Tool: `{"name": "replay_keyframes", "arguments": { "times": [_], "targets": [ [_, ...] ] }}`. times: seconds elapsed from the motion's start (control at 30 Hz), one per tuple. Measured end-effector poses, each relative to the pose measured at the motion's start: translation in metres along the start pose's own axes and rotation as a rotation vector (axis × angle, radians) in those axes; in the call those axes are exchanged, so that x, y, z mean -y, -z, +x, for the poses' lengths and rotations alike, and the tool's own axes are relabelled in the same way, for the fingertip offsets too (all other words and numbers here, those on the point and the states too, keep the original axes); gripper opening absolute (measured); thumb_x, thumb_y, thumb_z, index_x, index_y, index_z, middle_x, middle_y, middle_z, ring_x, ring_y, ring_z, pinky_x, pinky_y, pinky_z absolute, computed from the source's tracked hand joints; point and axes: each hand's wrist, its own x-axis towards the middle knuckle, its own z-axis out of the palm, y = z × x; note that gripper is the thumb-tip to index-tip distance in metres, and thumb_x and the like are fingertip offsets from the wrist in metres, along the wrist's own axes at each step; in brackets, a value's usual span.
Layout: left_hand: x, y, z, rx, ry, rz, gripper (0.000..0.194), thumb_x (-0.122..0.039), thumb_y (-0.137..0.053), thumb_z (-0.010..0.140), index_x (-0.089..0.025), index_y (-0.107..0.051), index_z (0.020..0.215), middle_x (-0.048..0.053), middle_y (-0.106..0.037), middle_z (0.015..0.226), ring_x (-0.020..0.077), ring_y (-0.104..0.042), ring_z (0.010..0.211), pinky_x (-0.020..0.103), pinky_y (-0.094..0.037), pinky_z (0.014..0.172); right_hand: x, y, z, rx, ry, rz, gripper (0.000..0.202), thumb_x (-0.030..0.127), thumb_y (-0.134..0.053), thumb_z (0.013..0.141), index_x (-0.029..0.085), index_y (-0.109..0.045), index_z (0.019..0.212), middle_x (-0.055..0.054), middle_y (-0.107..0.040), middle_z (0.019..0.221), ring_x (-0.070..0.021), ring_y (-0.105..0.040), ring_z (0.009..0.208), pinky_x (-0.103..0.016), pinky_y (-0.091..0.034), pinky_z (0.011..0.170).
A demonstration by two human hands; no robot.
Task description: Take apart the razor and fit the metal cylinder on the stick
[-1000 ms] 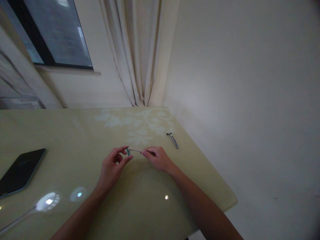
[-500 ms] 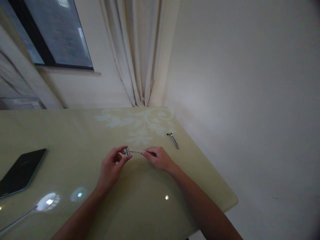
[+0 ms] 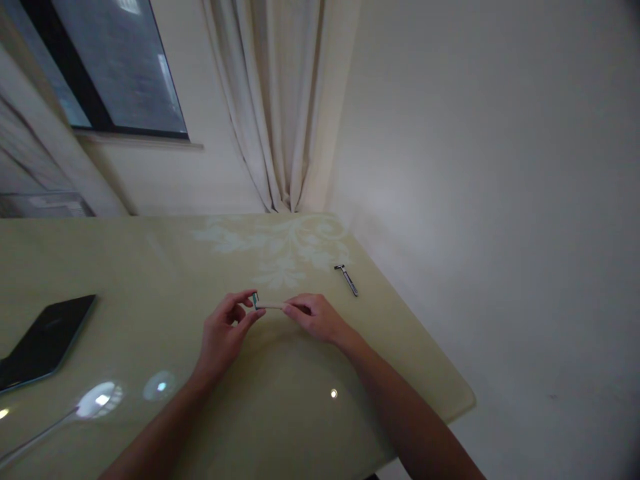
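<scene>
Between the thumb and fingers of my left hand (image 3: pixel 227 330) is a small green piece (image 3: pixel 255 300), held upright. A thin pale stick (image 3: pixel 271 305) runs from it to my right hand (image 3: pixel 315 317), whose thumb and fingers pinch its other end. The stick's left end meets the green piece; whether the two are joined I cannot tell. Both hands are just above the pale green table (image 3: pixel 300 413). Beyond my right hand lies a small silver and black razor-like tool (image 3: pixel 347 280).
A black tablet-like device (image 3: pixel 47 343) lies at the table's left. White curtains (image 3: pixel 280 100) hang behind the table, by a dark-framed window (image 3: pixel 130 73). A plain wall (image 3: pixel 475 200) runs along the right edge. Light reflections show on the tabletop.
The green piece has turned slightly between my left fingers, and the stick now looks wider and more level. My hands have stayed nearly in place.
</scene>
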Motion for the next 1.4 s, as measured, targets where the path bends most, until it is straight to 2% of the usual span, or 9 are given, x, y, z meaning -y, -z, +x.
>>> {"name": "replay_keyframes", "arguments": {
  "times": [0.1,0.27,0.5,0.67,0.83,1.03,1.23,1.4],
  "targets": [
    [0.000,0.000,0.001,0.017,0.013,0.007,0.043,-0.050,-0.082,0.079,-0.022,-0.076,0.112,-0.002,-0.065,0.087,0.0096,-0.052,0.056,0.024,-0.047,0.055,-0.001,0.002,0.000,-0.035,-0.014,-0.027,0.030,0.037,-0.060,0.104,0.017,-0.083,0.105,-0.004,-0.072,0.086,-0.0142,-0.057,0.074,-0.026,-0.039,0.069],
    [0.000,-0.001,0.000,0.028,0.002,0.001,0.041,-0.048,-0.082,0.079,-0.023,-0.076,0.112,-0.002,-0.065,0.087,0.0097,-0.052,0.057,0.023,-0.046,0.055,-0.001,0.000,0.001,-0.015,0.015,-0.006,0.030,0.038,-0.060,0.105,0.018,-0.082,0.108,-0.004,-0.073,0.090,-0.0149,-0.060,0.078,-0.026,-0.040,0.071],
    [0.000,-0.002,0.001,0.042,0.001,0.020,0.040,-0.049,-0.081,0.080,-0.024,-0.076,0.111,-0.001,-0.066,0.088,0.0103,-0.052,0.057,0.024,-0.047,0.056,-0.001,0.000,0.001,-0.039,-0.002,-0.041,0.031,0.040,-0.059,0.105,0.020,-0.083,0.111,-0.004,-0.073,0.088,-0.0158,-0.059,0.078,-0.027,-0.041,0.072],
    [0.002,-0.001,0.003,0.023,-0.015,0.034,0.040,-0.048,-0.082,0.079,-0.023,-0.076,0.111,-0.001,-0.065,0.088,0.0097,-0.051,0.056,0.024,-0.047,0.055,-0.002,-0.004,0.002,-0.074,-0.048,-0.085,0.032,0.039,-0.060,0.105,0.019,-0.083,0.106,-0.004,-0.070,0.083,-0.0159,-0.058,0.075,-0.027,-0.040,0.071],
    [0.002,-0.001,0.004,0.035,-0.037,0.037,0.040,-0.046,-0.082,0.080,-0.023,-0.076,0.112,-0.001,-0.065,0.089,0.0093,-0.049,0.056,0.024,-0.046,0.055,-0.004,-0.007,0.003,-0.081,-0.056,-0.022,0.032,0.040,-0.059,0.105,0.019,-0.083,0.110,-0.004,-0.071,0.087,-0.0151,-0.058,0.076,-0.026,-0.040,0.070],
    [0.007,-0.003,0.005,0.048,-0.026,0.037,0.040,-0.047,-0.080,0.081,-0.023,-0.076,0.112,-0.001,-0.065,0.091,0.0099,-0.049,0.057,0.024,-0.046,0.056,-0.006,-0.009,0.005,-0.131,-0.089,-0.090,0.033,0.040,-0.059,0.105,0.018,-0.083,0.104,-0.005,-0.072,0.085,-0.0159,-0.058,0.076,-0.027,-0.039,0.071],
    [0.008,-0.006,0.008,0.037,-0.026,0.021,0.041,-0.048,-0.080,0.079,-0.023,-0.076,0.111,0.000,-0.065,0.090,0.0101,-0.049,0.057,0.024,-0.047,0.057,-0.005,-0.016,0.006,-0.149,-0.051,-0.140,0.033,0.039,-0.058,0.105,0.019,-0.083,0.100,-0.005,-0.073,0.085,-0.0163,-0.059,0.077,-0.027,-0.039,0.072],
    [0.007,-0.007,0.007,0.031,-0.036,0.012,0.041,-0.047,-0.080,0.078,-0.022,-0.075,0.110,0.000,-0.065,0.090,0.0102,-0.049,0.057,0.025,-0.047,0.057,-0.004,-0.020,0.008,-0.163,-0.056,-0.071,0.034,0.040,-0.058,0.105,0.018,-0.083,0.098,-0.005,-0.074,0.087,-0.0160,-0.060,0.077,-0.026,-0.040,0.071]
  ]
}}
